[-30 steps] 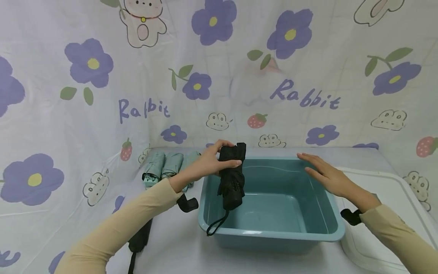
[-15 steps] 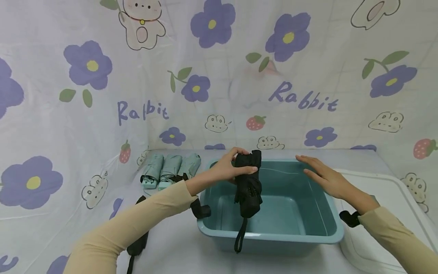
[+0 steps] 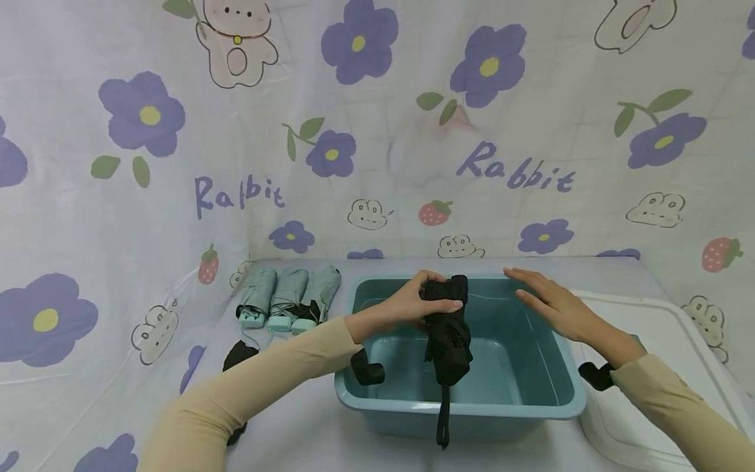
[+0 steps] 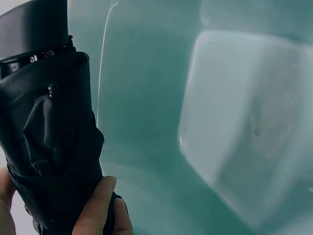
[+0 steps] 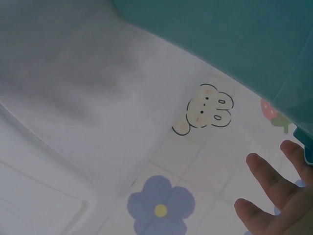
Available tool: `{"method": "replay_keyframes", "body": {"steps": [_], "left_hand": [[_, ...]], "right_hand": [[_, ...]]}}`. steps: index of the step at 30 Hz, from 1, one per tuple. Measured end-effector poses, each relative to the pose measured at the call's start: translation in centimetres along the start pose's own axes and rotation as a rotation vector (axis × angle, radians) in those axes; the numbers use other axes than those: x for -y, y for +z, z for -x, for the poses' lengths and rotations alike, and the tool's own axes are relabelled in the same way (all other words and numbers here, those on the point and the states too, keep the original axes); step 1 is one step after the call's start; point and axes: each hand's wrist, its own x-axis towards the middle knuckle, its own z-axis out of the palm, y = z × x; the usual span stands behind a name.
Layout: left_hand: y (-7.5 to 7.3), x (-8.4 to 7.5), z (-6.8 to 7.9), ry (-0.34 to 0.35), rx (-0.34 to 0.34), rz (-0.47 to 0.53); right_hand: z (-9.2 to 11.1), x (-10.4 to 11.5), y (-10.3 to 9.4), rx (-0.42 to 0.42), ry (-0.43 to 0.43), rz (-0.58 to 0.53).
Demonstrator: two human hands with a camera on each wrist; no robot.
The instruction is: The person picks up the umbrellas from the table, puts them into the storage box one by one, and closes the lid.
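My left hand (image 3: 407, 303) grips a folded black umbrella (image 3: 451, 344) near its far end, above the inside of a blue-green plastic tub (image 3: 472, 410). The umbrella tilts toward me, and its wrist strap hangs past the tub's front rim. In the left wrist view, fingers and thumb wrap the lower part of the black umbrella (image 4: 51, 127), with the tub's floor beyond. My right hand (image 3: 557, 307) lies at the tub's back right corner, fingers extended along the rim. The right wrist view has spread fingers of that hand (image 5: 283, 196) beside the tub's outer wall (image 5: 220, 39).
Three folded light green umbrellas (image 3: 289, 298) lie side by side left of the tub. A second black folded umbrella (image 3: 238, 354) is partly hidden under my left forearm. To the right lies a white lid (image 3: 649, 367). A printed cloth (image 3: 377, 183) hangs behind.
My left hand has carried the black umbrella rightward and slightly down, from the tub's left side toward its middle. The right hand stays at the rim. The view has shifted a little.
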Motion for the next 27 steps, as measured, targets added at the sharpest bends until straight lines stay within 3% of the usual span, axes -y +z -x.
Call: {"method": "replay_keyframes", "body": {"steps": [10,17,27], "left_hand": [[1.5,0.2,-0.9,-0.019,0.02,0.012],[2.3,0.4,-1.1,-0.039,0.015,-0.017],[4.1,0.8,-1.6,-0.071,0.07,-0.086]], "right_hand": [[0.1,0.0,-0.1,0.002,0.004,-0.006],[0.1,0.0,-0.1,0.009,0.022,-0.007],[0.1,-0.1,-0.1,0.024,0.022,-0.021]]}}
